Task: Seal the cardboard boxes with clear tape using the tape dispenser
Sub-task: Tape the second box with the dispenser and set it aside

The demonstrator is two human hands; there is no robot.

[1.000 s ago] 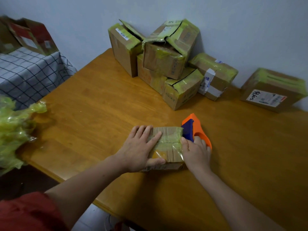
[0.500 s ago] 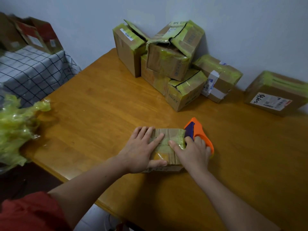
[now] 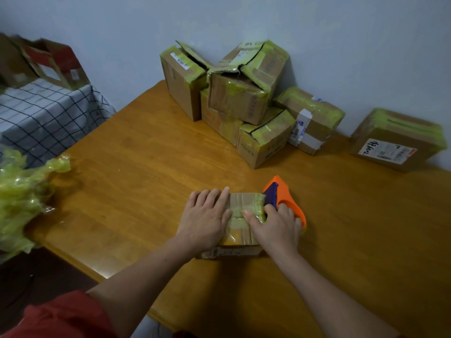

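Small cardboard box point(image 3: 244, 200): it is sitting flat near the front edge of the wooden table point(image 3: 146, 167), wrapped in yellowish-green tape, between the two hands.
Left hand point(image 3: 205, 215): it is lying palm down with straight fingers over the box's left half, pressing it to the table and gripping nothing, as it was a second ago.
Right hand point(image 3: 275, 223): its fingers are curling round the handle of the tape dispenser point(image 3: 289, 201), while the thumb is stretching out flat on the box top.
Tape dispenser: the orange and blue tool is touching the box's right side, with its tip pointing toward the back edge.
Change: the right thumb has been sliding leftward from the box's right edge and is now nearly meeting the left hand.
Back edge: a heap of taped boxes point(image 3: 244, 98) is leaning against the wall, and one labelled box point(image 3: 395, 140) is sitting apart toward the right corner.
Left edge: crumpled green plastic film point(image 3: 19, 191) is spilling over.
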